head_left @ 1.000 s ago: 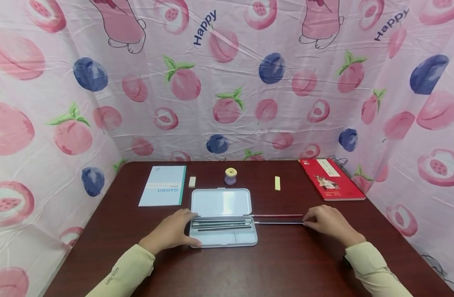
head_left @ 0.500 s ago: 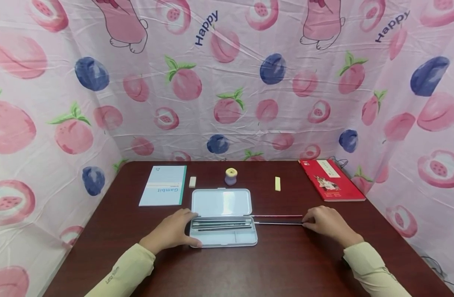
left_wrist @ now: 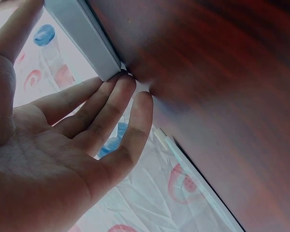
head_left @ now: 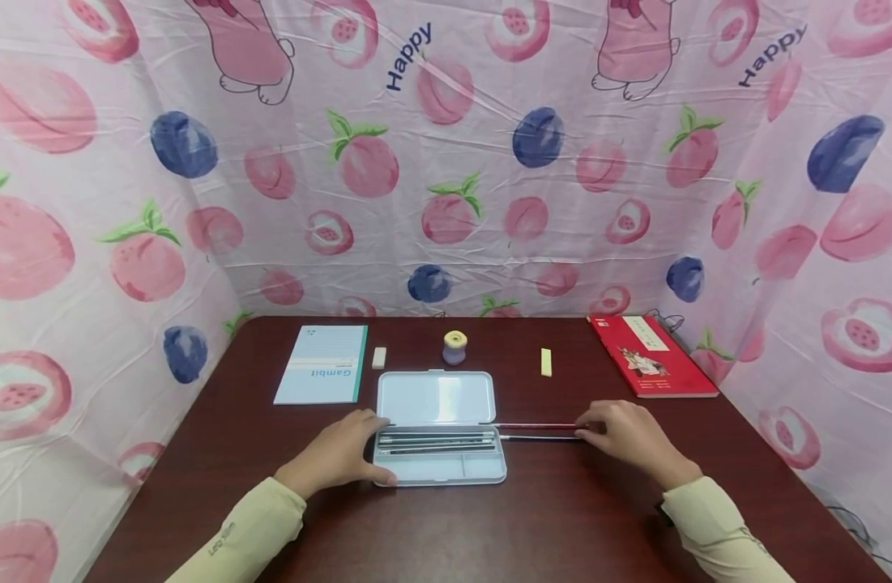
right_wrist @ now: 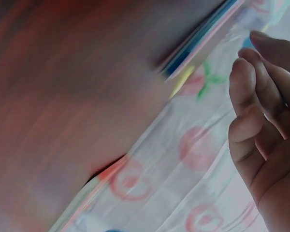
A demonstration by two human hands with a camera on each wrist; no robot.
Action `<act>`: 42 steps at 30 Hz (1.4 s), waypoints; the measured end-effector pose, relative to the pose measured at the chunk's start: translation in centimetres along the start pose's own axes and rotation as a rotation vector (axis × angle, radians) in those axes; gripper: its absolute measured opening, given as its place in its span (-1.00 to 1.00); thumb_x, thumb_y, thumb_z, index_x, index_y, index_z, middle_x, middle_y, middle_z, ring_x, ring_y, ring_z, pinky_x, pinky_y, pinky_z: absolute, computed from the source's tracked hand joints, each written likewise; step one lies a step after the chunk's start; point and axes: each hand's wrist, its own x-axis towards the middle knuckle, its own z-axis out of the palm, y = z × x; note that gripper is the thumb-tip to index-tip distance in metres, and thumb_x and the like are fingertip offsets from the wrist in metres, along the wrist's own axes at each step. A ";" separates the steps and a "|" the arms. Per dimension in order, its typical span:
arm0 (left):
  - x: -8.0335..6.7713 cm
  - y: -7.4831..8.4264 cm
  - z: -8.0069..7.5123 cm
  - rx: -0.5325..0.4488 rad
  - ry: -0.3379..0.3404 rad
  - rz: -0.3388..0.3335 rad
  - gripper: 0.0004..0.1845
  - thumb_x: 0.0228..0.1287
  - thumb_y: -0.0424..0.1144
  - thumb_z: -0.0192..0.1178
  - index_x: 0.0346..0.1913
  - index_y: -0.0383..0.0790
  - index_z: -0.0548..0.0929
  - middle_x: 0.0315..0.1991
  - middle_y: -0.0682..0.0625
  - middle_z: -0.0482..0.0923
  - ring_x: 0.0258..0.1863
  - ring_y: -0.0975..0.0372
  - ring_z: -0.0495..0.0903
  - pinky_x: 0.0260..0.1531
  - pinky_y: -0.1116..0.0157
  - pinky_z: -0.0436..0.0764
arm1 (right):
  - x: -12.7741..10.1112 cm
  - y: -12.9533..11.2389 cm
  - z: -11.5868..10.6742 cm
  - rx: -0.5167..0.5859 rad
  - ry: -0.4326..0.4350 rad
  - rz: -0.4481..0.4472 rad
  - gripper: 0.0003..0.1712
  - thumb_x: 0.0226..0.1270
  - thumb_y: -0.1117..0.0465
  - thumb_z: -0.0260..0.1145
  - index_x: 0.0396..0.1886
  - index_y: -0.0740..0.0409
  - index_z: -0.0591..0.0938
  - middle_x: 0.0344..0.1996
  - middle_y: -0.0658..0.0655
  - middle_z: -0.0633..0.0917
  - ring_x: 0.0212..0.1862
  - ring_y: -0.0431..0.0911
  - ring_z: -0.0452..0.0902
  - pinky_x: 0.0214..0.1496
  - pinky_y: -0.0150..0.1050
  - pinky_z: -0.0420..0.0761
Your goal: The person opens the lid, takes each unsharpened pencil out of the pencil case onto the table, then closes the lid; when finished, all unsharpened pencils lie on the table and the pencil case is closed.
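Note:
An open pencil case [head_left: 426, 470], pale blue, lies near the middle of the table with several pencils [head_left: 434, 441] in its back compartment. My left hand [head_left: 343, 449] holds its left end, thumb at the front edge and fingers at the back; in the left wrist view the fingertips meet the corner of the case [left_wrist: 89, 43]. To the right of the case lie a red pencil [head_left: 536, 425] and a dark pencil [head_left: 540, 438]. Over their right ends is my right hand [head_left: 624, 433]. In the right wrist view its loosely curled fingers [right_wrist: 242, 79] show nothing between them.
Behind the case stand a white eraser [head_left: 379, 358], a yellow and purple round object [head_left: 454, 348] and a small yellow strip [head_left: 546, 363]. A light blue notebook [head_left: 322, 364] lies back left, a red book [head_left: 653, 356] back right. Patterned cloth [head_left: 446, 162] surrounds the table.
My right hand has shifted left along the two pencils, which stay where they were. The left hand and the pencil case keep their place.

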 end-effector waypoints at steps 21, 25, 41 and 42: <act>0.0 0.1 -0.1 -0.001 -0.001 -0.010 0.05 -0.07 0.27 0.68 0.43 -0.26 0.59 0.37 -0.21 0.58 0.32 -0.02 0.57 0.41 -0.10 0.57 | 5.6 -10.4 2.2 0.150 -0.123 -0.168 -0.82 0.22 0.14 0.65 -0.18 0.02 0.90 -0.38 -0.10 0.78 -0.43 -0.38 0.45 -0.32 -0.42 0.61; 0.0 0.1 -0.1 0.002 0.000 -0.006 0.05 -0.08 0.27 0.68 0.43 -0.27 0.59 0.37 -0.21 0.58 0.31 -0.01 0.58 0.41 -0.09 0.57 | 5.9 -10.7 3.2 0.126 -0.145 -0.176 -0.86 0.24 0.14 0.64 -0.21 0.00 0.90 -0.35 -0.10 0.82 -0.41 -0.38 0.46 -0.28 -0.41 0.63; 0.0 0.1 -0.2 0.008 -0.001 0.000 0.07 -0.08 0.29 0.67 0.43 -0.28 0.58 0.38 -0.22 0.57 0.35 -0.03 0.56 0.43 -0.11 0.55 | 6.7 -11.4 4.2 0.091 -0.146 -0.148 -0.82 0.19 0.14 0.67 -0.21 0.03 0.90 -0.40 -0.07 0.80 -0.46 -0.34 0.42 -0.35 -0.43 0.56; 0.0 0.1 -0.2 0.010 -0.001 0.001 0.07 -0.08 0.28 0.67 0.43 -0.28 0.58 0.38 -0.22 0.57 0.35 -0.03 0.56 0.43 -0.11 0.55 | 6.7 -11.4 4.2 0.090 -0.149 -0.141 -0.82 0.19 0.14 0.67 -0.22 0.03 0.90 -0.41 -0.08 0.79 -0.47 -0.33 0.42 -0.36 -0.43 0.55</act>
